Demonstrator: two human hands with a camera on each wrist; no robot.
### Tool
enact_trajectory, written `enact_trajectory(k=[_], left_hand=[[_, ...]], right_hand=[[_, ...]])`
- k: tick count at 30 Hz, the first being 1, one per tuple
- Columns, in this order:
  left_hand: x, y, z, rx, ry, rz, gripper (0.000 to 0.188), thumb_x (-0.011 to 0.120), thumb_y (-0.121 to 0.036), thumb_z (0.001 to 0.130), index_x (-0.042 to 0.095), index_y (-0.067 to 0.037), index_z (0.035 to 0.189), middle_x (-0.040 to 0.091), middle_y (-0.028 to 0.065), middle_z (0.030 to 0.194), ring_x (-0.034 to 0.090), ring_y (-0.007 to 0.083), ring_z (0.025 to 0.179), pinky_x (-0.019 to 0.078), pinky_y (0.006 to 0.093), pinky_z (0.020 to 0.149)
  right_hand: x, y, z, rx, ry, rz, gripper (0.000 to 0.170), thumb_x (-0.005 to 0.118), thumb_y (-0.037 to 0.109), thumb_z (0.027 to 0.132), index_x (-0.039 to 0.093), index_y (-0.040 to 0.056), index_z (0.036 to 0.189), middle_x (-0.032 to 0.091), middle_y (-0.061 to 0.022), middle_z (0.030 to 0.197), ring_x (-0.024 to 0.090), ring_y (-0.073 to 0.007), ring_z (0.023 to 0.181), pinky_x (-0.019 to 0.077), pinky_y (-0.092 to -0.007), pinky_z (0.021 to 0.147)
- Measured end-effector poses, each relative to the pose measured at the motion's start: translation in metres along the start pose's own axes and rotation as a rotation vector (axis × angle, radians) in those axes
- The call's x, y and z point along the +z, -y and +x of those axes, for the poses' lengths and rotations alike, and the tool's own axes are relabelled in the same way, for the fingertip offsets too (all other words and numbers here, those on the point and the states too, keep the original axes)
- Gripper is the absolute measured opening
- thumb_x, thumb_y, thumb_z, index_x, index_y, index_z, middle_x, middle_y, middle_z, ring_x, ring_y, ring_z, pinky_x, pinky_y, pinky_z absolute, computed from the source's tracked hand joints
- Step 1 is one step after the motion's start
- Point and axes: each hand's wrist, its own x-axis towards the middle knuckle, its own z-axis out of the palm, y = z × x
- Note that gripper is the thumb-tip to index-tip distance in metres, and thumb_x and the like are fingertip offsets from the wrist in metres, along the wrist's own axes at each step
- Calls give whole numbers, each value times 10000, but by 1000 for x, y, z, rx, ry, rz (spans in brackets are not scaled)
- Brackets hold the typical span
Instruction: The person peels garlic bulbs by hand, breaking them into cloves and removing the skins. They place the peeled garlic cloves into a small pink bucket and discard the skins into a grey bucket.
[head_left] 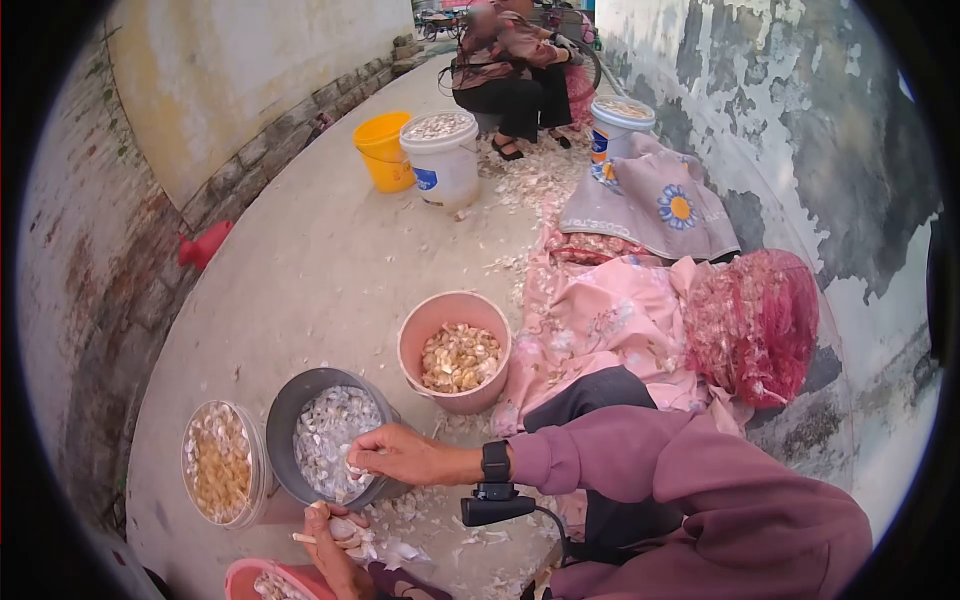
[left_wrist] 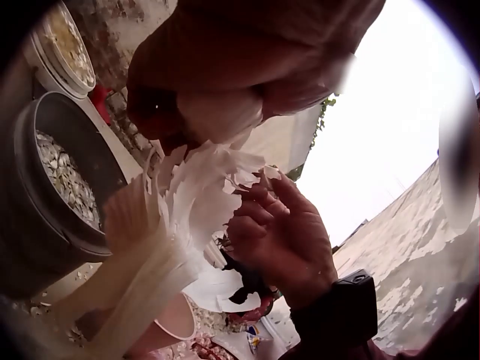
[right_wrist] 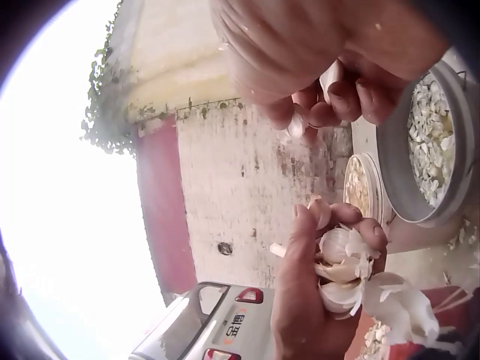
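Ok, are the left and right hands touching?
Apart. The right wrist view shows wall between the left hand and the right hand above it.

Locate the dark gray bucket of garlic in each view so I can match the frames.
Head: gray bucket is lower left of centre.
Left wrist: at the left side, tilted in the picture.
Right wrist: upper right, near the right edge.
Shared landmark: the white-rimmed bucket next to it, on its left in the head and right wrist views, above it in the left wrist view.
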Motion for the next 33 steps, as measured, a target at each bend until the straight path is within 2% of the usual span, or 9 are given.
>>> enact_trajectory(k=[3,7,9,15,18,26,28,32,33], left_hand=[[3,0,-2,-59,-4,-106,441,425,-424,1039,553,-36,875,575,97,647,554,155,549,405,256,502],[13,-5,-6,-13,1,-107,453,429,-438,1036,554,-38,864,581,99,653,550,157,549,409,257,505],[13,-10,-9,-95,110,-24,459,450,-445,1030,557,-30,866,586,103,662,560,162,555,423,261,514],[12,11,-4,-38,153,8,473,494,-455,1015,564,-7,884,589,108,667,583,175,569,442,265,526],[15,6,-8,-30,120,15,474,485,-455,1018,565,-8,882,590,111,669,581,175,565,440,263,524],[17,1,-10,-48,175,57,468,471,-447,1022,575,-11,889,598,108,655,582,166,564,433,255,523],[18,-19,-23,-198,198,254,362,462,-335,1024,614,-32,1150,619,60,1047,558,142,884,445,288,766],[17,-16,-23,-134,211,295,386,432,-353,1028,615,-31,1136,618,60,1044,551,141,855,438,278,764],[16,-13,-22,-158,188,241,351,473,-332,1018,615,-32,1134,615,58,1035,555,138,859,442,270,754]], right_hand=[[-3,0,0,-62,-6,-192,347,529,306,983,608,0,840,497,-13,686,446,-82,694,400,-311,625],[-4,-15,4,-35,-1,-189,331,554,292,961,600,-13,840,526,-40,677,476,-102,674,419,-326,625],[-4,-14,1,-118,28,-272,320,583,287,935,609,-19,845,584,-79,688,535,-156,663,443,-350,641],[-6,-13,-1,-109,97,-332,296,617,276,893,627,-14,839,631,-140,718,610,-260,672,468,-390,658],[-3,-18,1,-110,33,-349,279,641,267,842,656,-8,797,651,-161,714,639,-273,672,477,-401,636],[-1,-13,-1,-107,86,-380,266,616,263,874,640,-1,846,652,-155,767,632,-298,717,474,-410,667],[-1,-12,-1,-100,80,-387,265,615,262,873,638,0,842,652,-157,767,633,-301,719,474,-410,668],[0,-11,-3,-115,98,-368,274,605,265,881,628,-3,828,649,-161,763,626,-309,714,469,-417,665],[-1,-10,-4,-126,110,-362,279,598,265,886,624,-6,827,647,-164,763,621,-311,710,467,-419,664]])
